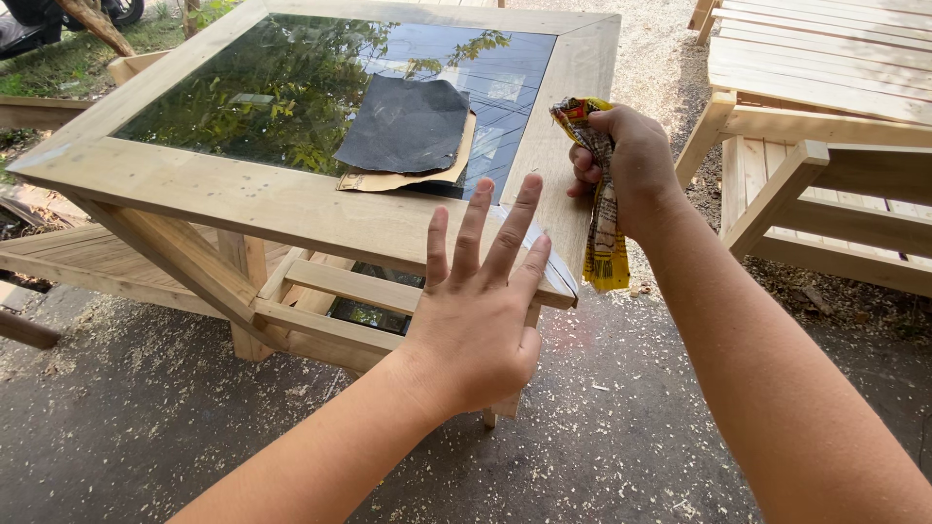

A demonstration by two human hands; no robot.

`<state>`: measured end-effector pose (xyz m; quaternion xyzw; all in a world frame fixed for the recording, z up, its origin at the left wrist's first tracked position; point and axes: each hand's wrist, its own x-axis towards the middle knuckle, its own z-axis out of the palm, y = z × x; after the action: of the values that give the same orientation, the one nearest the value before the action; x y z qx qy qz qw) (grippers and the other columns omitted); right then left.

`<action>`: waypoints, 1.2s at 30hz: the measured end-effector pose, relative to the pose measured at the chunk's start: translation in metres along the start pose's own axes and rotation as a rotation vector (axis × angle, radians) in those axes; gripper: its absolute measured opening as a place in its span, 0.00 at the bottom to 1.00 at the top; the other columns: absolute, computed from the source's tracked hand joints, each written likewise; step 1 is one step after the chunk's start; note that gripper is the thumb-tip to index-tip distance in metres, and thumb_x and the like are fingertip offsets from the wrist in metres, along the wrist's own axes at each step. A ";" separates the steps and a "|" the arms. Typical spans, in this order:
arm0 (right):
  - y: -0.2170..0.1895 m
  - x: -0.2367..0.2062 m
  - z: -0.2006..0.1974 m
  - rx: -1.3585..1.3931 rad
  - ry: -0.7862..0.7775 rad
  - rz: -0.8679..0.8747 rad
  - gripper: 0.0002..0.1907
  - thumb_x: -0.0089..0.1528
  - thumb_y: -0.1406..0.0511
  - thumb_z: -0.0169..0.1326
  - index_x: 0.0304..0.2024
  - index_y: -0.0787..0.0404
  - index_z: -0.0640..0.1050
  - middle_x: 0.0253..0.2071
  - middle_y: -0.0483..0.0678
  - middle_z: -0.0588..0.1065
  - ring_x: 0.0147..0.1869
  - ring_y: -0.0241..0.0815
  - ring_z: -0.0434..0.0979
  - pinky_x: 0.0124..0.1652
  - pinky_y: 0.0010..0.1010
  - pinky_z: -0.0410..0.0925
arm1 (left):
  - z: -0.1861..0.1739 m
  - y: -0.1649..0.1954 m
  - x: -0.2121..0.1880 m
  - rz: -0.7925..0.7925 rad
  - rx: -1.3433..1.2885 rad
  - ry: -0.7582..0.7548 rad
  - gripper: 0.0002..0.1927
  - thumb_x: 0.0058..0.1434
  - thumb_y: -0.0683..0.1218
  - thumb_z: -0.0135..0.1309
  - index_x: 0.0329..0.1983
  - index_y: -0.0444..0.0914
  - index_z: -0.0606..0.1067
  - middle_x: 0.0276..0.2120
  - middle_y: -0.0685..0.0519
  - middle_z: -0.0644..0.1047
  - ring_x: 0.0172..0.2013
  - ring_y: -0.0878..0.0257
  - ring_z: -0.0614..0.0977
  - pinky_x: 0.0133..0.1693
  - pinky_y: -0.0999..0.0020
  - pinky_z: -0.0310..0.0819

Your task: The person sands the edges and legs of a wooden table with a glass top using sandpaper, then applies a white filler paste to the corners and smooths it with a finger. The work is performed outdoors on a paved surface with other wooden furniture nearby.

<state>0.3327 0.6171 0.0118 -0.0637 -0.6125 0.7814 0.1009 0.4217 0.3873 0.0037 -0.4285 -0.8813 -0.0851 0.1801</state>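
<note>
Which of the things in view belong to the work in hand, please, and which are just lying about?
In hand:
- right hand, closed on a crumpled yellow packet
- left hand, open, fingers spread by the corner of the wooden table
- dark sandpaper sheets lying on the table's glass top

Lying about:
- slatted wooden furniture at the right
- sawdust on the ground

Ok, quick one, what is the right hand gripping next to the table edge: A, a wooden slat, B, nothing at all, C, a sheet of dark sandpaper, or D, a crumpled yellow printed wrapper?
D: the right hand is closed around a crumpled yellow printed wrapper that hangs below the fist, while the dark sandpaper lies on the table's glass top.
</note>
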 end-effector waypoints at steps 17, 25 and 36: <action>0.004 0.006 -0.003 0.043 -0.065 0.008 0.10 0.65 0.62 0.42 0.40 0.61 0.70 0.21 0.45 0.71 0.21 0.35 0.65 0.24 0.34 0.69 | -0.006 0.016 -0.007 0.176 0.310 0.124 0.15 0.69 0.49 0.47 0.28 0.42 0.79 0.81 0.59 0.44 0.78 0.55 0.37 0.74 0.45 0.16; 0.003 0.004 0.001 0.027 -0.051 0.011 0.10 0.65 0.62 0.42 0.39 0.62 0.70 0.21 0.45 0.70 0.20 0.36 0.66 0.24 0.34 0.71 | -0.005 -0.013 -0.005 -0.213 -0.371 0.133 0.23 0.56 0.49 0.47 0.53 0.40 0.81 0.77 0.46 0.36 0.74 0.39 0.28 0.68 0.35 0.12; 0.001 0.001 0.001 0.035 -0.011 0.031 0.10 0.66 0.62 0.42 0.40 0.61 0.71 0.21 0.44 0.70 0.20 0.34 0.65 0.24 0.33 0.71 | 0.006 -0.038 0.022 -0.317 -0.246 -0.068 0.33 0.61 0.55 0.39 0.68 0.40 0.69 0.76 0.43 0.28 0.72 0.38 0.23 0.64 0.32 0.14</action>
<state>0.3318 0.6161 0.0106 -0.0672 -0.5984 0.7936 0.0868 0.3782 0.3816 0.0073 -0.3060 -0.9262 -0.2051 0.0810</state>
